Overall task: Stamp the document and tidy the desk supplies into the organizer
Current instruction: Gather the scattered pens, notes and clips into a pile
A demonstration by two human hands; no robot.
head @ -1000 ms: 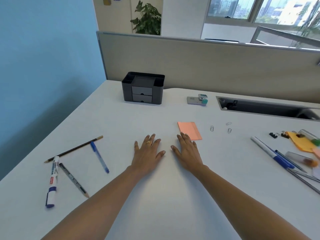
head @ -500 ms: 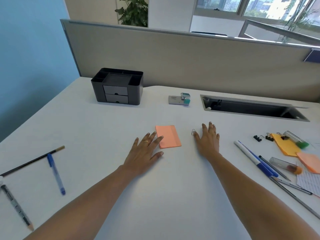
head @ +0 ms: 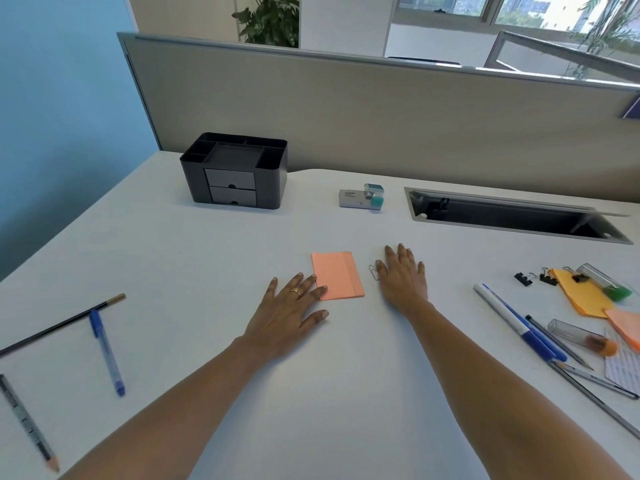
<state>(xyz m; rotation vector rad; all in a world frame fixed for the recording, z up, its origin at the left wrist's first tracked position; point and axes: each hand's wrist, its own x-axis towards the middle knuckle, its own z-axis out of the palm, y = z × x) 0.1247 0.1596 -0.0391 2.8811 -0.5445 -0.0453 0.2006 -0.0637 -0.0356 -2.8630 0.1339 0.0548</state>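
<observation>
A black desk organizer [head: 235,171] with two grey drawers stands at the back left of the white desk. To its right lies a small grey and teal stamp [head: 362,197]. An orange sticky-note pad [head: 336,275] lies mid-desk. My left hand [head: 289,306] lies flat with straight fingers, its fingertips touching the pad's left edge. Flat on the desk just right of the pad is my right hand [head: 401,277], fingers straight, with a paper clip [head: 373,271] at its thumb side.
A black pencil [head: 62,325], a blue pen [head: 105,351] and another pencil [head: 27,424] lie at the left. At the right are binder clips [head: 535,277], pens [head: 519,325], clear tubes [head: 581,337] and yellow paper [head: 578,296]. An open cable tray [head: 512,216] is sunk into the desk.
My right hand slid forward and right, from beside my left hand onto the paper clips right of the pad. My left hand reached the pad's edge. The view shifted right.
</observation>
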